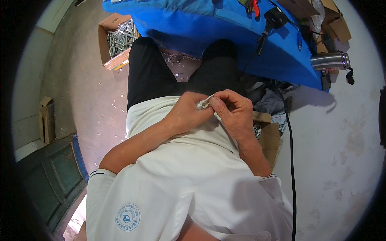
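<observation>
My left hand (189, 113) is closed around a small whitish, silvery piece (202, 105) in front of my lap. A thin pale stem sticks out of that piece toward the right; its exact kind is too small to make out. My right hand (234, 111) pinches at the stem's end with thumb and forefinger, close beside the left. The tips of several fingers are hidden behind the hands.
Ahead is a table with a blue cover (181, 24), bearing red-handled pliers (255, 8), a black adapter (276, 18) and a steel flask (330, 61). A cardboard box (103, 42) of metal parts (122, 39) sits on the floor at left. A black cable (291, 152) hangs at right.
</observation>
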A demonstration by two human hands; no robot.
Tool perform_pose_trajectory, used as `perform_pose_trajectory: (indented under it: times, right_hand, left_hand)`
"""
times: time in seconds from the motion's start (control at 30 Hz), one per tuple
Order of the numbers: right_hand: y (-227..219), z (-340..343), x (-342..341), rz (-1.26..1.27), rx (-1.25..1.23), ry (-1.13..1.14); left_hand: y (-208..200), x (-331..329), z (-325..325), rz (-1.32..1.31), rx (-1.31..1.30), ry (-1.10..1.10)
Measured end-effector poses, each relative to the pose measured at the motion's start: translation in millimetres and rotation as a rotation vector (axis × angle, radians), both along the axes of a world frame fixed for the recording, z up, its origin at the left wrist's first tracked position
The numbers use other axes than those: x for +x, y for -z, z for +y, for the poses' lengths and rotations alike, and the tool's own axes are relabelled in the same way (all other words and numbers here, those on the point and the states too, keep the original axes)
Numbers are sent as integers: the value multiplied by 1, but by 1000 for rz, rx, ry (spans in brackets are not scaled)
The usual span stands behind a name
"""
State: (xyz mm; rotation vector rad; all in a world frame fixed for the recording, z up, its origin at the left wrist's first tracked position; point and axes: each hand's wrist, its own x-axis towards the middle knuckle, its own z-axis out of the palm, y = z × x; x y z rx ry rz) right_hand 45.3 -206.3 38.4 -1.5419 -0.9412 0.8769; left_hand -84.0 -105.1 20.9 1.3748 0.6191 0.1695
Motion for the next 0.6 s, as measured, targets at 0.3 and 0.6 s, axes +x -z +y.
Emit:
perform_pose_trajectory:
  times: [0.3,0.6]
  right_hand:
    - [-6,10,4,139,-14,-46]
    - [-3,46,30,-42,5,107]
  left_hand:
    - [-1,1,6,15,-64,-4]
    - [2,9,17,-73,-45,-167]
